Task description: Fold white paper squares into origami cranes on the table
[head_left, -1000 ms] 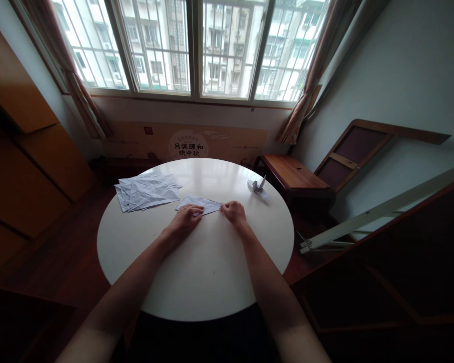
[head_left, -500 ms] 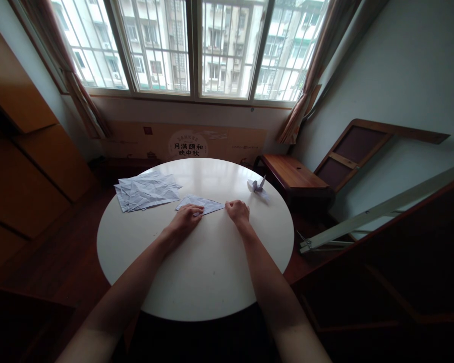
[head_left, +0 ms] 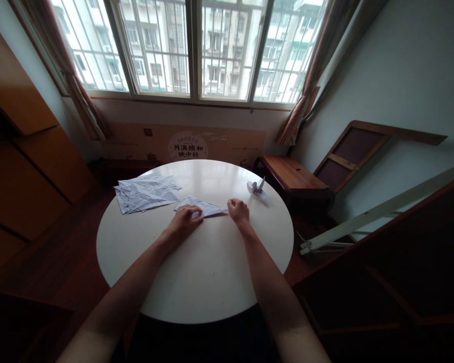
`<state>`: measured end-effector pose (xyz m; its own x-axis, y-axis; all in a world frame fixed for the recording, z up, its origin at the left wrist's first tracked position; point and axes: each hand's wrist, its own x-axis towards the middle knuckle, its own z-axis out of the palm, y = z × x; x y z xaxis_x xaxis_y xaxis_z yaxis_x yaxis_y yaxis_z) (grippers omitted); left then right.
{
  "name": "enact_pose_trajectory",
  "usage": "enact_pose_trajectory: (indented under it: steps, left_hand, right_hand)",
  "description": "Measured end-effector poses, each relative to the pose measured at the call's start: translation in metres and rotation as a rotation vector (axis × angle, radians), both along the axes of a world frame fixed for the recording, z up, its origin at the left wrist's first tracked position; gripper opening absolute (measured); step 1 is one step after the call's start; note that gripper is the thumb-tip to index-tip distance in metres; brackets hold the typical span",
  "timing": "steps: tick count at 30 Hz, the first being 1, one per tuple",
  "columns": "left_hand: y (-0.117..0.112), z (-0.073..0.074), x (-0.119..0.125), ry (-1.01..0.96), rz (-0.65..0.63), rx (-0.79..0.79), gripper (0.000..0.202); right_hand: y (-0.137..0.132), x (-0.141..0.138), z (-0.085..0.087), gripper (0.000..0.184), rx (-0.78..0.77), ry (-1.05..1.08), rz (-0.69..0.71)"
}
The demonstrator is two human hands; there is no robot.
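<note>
A sheet of pale, lined paper (head_left: 212,209), folded into a long pointed shape, lies on the white round table (head_left: 196,272). My left hand (head_left: 187,217) rests over its wide left part, fingers bent and thumb against the paper. At the narrow right tip, my right hand (head_left: 238,209) is closed like a fist with the tip at its fingers; the exact grip is hidden. A folded paper crane (head_left: 257,187) stands to the right of my right hand. To the left of my left hand lies a loose stack of creased paper sheets (head_left: 149,192).
Beyond the table's right side is a low wooden stool or bench (head_left: 293,174). A wooden framed panel (head_left: 353,151) leans on the wall behind it. A printed board (head_left: 219,138) stands under the barred window. Wooden cabinets (head_left: 30,176) line the left.
The narrow end of the folded paper has shifted slightly to the right and toward me. My right hand has moved a little to the right; my left hand stays almost in place.
</note>
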<state>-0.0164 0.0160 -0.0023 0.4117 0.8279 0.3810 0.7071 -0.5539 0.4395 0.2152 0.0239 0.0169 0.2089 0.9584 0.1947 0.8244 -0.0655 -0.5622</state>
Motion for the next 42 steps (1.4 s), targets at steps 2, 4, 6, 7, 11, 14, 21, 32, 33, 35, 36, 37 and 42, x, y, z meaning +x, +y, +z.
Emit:
enact_pose_trajectory:
  steps: [2, 4, 6, 7, 11, 14, 21, 32, 33, 35, 36, 37, 42]
  left_hand:
    - [0.000, 0.000, 0.000, 0.004, 0.009, -0.002, 0.023]
    - [0.000, 0.000, -0.001, 0.014, 0.004, -0.001, 0.022]
    - [0.000, 0.000, -0.001, 0.031, -0.006, 0.010, 0.022]
    - [0.000, 0.000, -0.001, 0.039, -0.010, 0.017, 0.022]
    - [0.001, 0.000, -0.001, 0.059, 0.000, 0.036, 0.023]
    - [0.001, -0.001, -0.001, 0.065, 0.028, 0.043, 0.024]
    - [-0.003, 0.002, 0.002, 0.042, -0.020, 0.078, 0.028]
    - [0.002, 0.003, -0.002, -0.126, 0.050, 0.149, 0.019]
    - [0.003, 0.003, -0.002, -0.198, 0.055, 0.154, 0.018]
    - [0.005, 0.005, -0.002, -0.377, 0.067, 0.155, 0.020]
    - [0.007, 0.006, -0.002, -0.484, 0.082, 0.147, 0.021]
    - [0.009, 0.008, -0.002, -0.600, 0.104, 0.132, 0.022]
    - [0.018, 0.011, -0.005, -1.172, 0.187, -0.072, 0.065]
  right_hand:
    - [0.001, -0.001, -0.002, 0.031, 0.001, 0.045, 0.069]
    - [0.002, -0.003, -0.004, 0.031, -0.001, 0.070, 0.138]
    - [0.002, -0.005, -0.005, 0.029, -0.009, 0.078, 0.186]
    - [0.002, -0.006, -0.005, 0.027, -0.014, 0.077, 0.199]
    - [0.002, -0.007, -0.007, 0.031, -0.013, 0.063, 0.250]
    - [0.005, -0.006, -0.012, 0.045, 0.042, 0.110, 0.318]
    - [0.010, -0.014, -0.021, 0.033, 0.188, 0.580, 0.546]
    - [0.008, -0.019, -0.016, 0.056, 0.284, 0.611, 0.511]
    - [0.009, -0.018, -0.018, 0.058, 0.294, 0.584, 0.486]
    - [0.011, -0.017, -0.022, 0.061, 0.316, 0.530, 0.435]
    - [0.011, -0.017, -0.023, 0.062, 0.330, 0.509, 0.408]
    - [0.012, -0.016, -0.024, 0.062, 0.343, 0.492, 0.380]
    - [0.013, -0.014, -0.024, 0.061, 0.405, 0.456, 0.280]
